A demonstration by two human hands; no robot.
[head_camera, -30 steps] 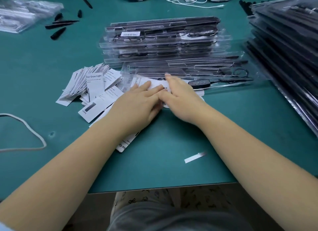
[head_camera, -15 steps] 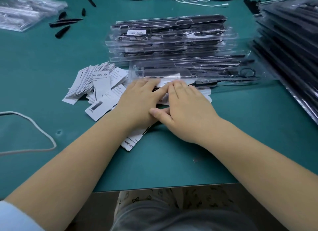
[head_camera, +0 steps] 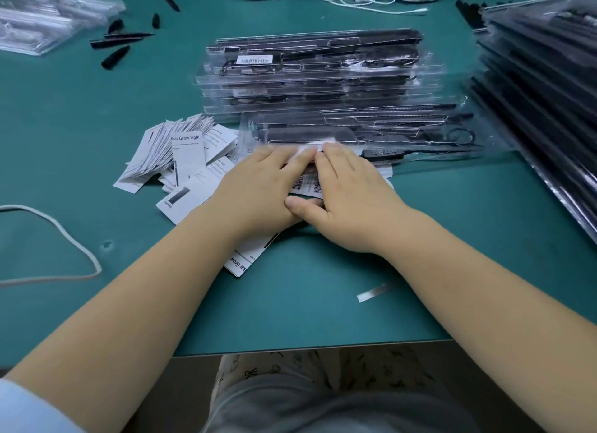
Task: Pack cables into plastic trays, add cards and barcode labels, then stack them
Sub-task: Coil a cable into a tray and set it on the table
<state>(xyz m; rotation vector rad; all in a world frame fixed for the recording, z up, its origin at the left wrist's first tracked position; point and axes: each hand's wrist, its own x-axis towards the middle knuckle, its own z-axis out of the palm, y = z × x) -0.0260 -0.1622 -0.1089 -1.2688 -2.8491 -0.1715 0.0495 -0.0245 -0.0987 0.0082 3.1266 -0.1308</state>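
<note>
While pressing flat with straight fingers, left hand (head_camera: 258, 187) and right hand (head_camera: 352, 193) together on a white barcode label (head_camera: 307, 149) at the near edge of the front plastic tray (head_camera: 403, 132) (labelling step, seemingly). Next: lifting onto the finished stack (head_camera: 316, 71) behind.

- The tabletop (head_camera: 323, 287) is a plain teal green.
- The cards (head_camera: 189, 155) are white with black print and dark grey bars.
- The barcode labels (head_camera: 305, 184) are white with black stripes.
- The plastic trays (head_camera: 316, 77) are clear, with black cables inside.
- The cord (head_camera: 74, 242) is off-white.
- The strip (head_camera: 371, 293) looks white or pale grey, though it is blurred.
- The trousers (head_camera: 323, 368) are pale with small dark bows.
</note>
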